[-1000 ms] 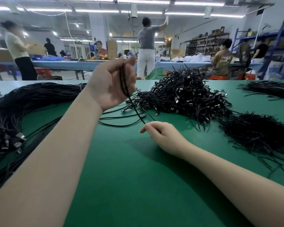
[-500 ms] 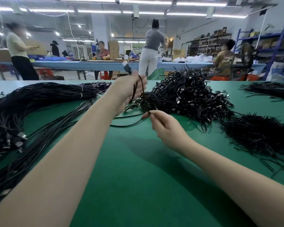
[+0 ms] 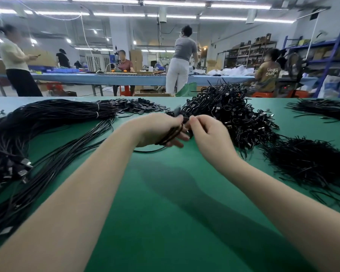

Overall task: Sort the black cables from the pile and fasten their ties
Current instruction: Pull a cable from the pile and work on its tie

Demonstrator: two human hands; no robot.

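Your left hand (image 3: 157, 130): fingers curled round coiled black cable (image 3: 170, 135), loops wrapped across palm. Your right hand (image 3: 208, 134): fingertips pinched at coil's top end, just beside left thumb; what they pinch is hidden. Both hands raised above green table (image 3: 165, 213). Tangled cable pile (image 3: 230, 112) just behind hands. Ties heap (image 3: 310, 163) at right. Straight cable bundle (image 3: 47, 118) at left.

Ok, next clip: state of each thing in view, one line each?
left hand: grips a coiled black cable
coiled cable: looped, held above the table
right hand: fingers curled, pinching at the coil's end
cable pile: tangled heap, loose on the table
long cable bundle: bound by white ties
tie pile: loose heap
green table: flat under everything
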